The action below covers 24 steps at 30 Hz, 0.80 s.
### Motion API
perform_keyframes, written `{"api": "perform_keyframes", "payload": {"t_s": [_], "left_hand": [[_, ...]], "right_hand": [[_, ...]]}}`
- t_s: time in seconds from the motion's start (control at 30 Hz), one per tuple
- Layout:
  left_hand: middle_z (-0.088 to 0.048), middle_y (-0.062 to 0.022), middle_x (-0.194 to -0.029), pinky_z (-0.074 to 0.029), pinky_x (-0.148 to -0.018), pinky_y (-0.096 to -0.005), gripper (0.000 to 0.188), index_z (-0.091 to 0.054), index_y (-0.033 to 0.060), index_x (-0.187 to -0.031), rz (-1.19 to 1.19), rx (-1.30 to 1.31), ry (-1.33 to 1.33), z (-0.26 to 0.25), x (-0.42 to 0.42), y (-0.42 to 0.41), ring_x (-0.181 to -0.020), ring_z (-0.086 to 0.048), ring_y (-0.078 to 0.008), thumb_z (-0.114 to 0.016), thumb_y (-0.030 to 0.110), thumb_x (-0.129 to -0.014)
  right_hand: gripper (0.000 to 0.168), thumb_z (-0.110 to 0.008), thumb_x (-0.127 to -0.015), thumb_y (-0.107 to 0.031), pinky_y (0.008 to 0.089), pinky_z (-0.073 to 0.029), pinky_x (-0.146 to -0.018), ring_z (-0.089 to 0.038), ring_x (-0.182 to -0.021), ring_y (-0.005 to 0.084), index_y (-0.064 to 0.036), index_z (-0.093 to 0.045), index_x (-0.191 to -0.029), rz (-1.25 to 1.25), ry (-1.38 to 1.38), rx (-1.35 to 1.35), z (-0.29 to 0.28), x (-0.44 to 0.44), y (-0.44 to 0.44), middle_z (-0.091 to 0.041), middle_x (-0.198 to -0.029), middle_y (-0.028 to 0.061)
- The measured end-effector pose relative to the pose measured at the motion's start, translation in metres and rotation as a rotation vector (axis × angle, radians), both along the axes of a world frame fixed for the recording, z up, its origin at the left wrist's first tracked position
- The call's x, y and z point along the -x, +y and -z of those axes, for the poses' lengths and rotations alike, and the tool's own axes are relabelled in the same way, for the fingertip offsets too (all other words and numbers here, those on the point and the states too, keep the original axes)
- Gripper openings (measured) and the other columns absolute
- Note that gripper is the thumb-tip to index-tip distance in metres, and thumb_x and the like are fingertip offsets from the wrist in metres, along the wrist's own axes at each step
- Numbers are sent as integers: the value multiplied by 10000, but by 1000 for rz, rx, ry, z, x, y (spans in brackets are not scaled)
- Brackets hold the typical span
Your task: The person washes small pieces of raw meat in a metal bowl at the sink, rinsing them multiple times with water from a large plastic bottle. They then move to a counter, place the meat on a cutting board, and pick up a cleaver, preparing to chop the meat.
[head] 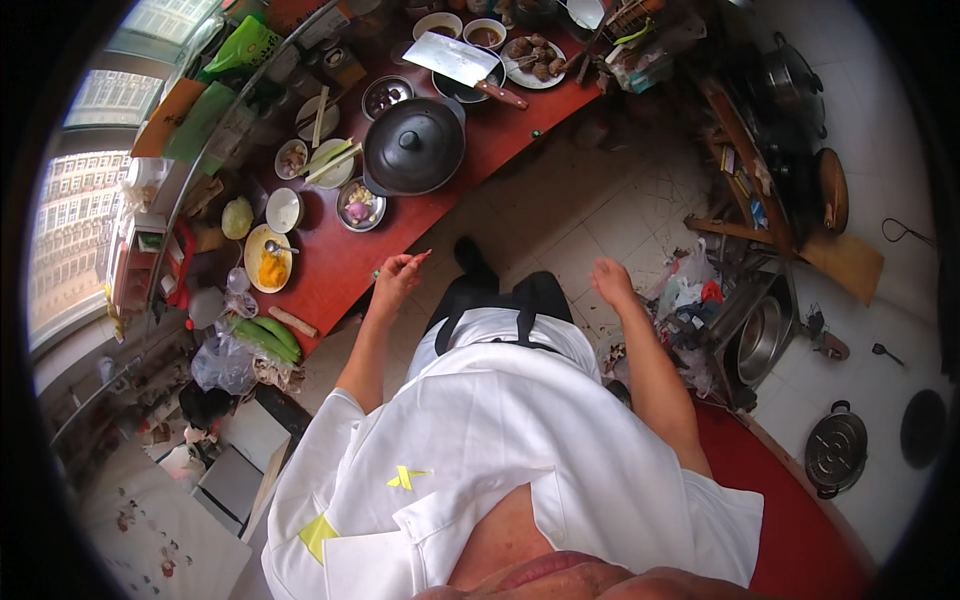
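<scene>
My left hand (pixel 399 279) is raised just off the edge of the red counter (pixel 341 259), pinching a small reddish piece (pixel 424 256) too small to identify. Over the floor to the right hangs my right hand (pixel 611 282), its fingers loosely apart with nothing seen in them. Nearest my left hand on the counter is a metal bowl (pixel 361 207) of garlic cloves and a shallot or small red onion. Behind it stands a lidded black pot (pixel 414 146). A yellow oval dish (pixel 268 259) holds orange mash and a spoon.
A cleaver (pixel 465 64) lies across a dark bowl near a plate of dark lumps (pixel 533 61). Celery-like stalks (pixel 330 163) cross a white dish. Green gourds (pixel 266 339) lie at the counter's end. On the right are plastic bags (pixel 684 277) and a metal basin (pixel 761 341).
</scene>
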<state>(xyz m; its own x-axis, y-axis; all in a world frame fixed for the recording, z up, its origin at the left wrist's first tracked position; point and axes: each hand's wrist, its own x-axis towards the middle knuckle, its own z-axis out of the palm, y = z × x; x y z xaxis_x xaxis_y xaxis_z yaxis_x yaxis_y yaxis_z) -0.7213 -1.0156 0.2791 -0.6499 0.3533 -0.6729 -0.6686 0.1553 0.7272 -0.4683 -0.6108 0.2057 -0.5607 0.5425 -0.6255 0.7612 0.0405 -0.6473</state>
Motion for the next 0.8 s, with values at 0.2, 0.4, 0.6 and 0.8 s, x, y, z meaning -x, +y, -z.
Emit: {"api": "perform_keyframes", "payload": {"t_s": [0.2,0.4,0.6,0.8], "left_hand": [[-642,15,-907,-429,-592,-177,174,-555,119,-1011,-205,1,-106,1,11,-12,-710,-560,-51,-647,222,-905],[-639,23,-852,-441,-554,-157,145,-565,141,-1003,-475,168,-165,-9,-28,-32,-661,-572,-31,-632,233,-913],[-634,1,-895,-428,-543,-170,131,-548,138,-993,-657,179,-310,-21,-82,-1,-682,-555,-62,-627,201,-910],[-627,-5,-845,-409,-540,-183,180,-537,114,-1012,-584,194,-262,-26,-84,32,-657,-550,-63,-639,214,-903]], "right_hand": [[393,-628,-830,-207,401,-481,-841,-608,-955,333,-24,-548,-1169,-353,220,-353,-69,217,-1,-626,-1014,202],[539,-691,-794,-304,517,-388,-945,-522,-1102,376,-54,-489,-1226,-578,184,-727,-71,376,-3,-566,-1146,196],[434,-685,-792,-312,521,-432,-897,-573,-1066,376,-43,-517,-1088,-743,-1,-568,-52,430,6,-600,-1104,206],[287,-635,-805,-268,515,-492,-772,-635,-871,419,-42,-571,-971,-720,96,-552,-44,441,5,-657,-882,237]]}}
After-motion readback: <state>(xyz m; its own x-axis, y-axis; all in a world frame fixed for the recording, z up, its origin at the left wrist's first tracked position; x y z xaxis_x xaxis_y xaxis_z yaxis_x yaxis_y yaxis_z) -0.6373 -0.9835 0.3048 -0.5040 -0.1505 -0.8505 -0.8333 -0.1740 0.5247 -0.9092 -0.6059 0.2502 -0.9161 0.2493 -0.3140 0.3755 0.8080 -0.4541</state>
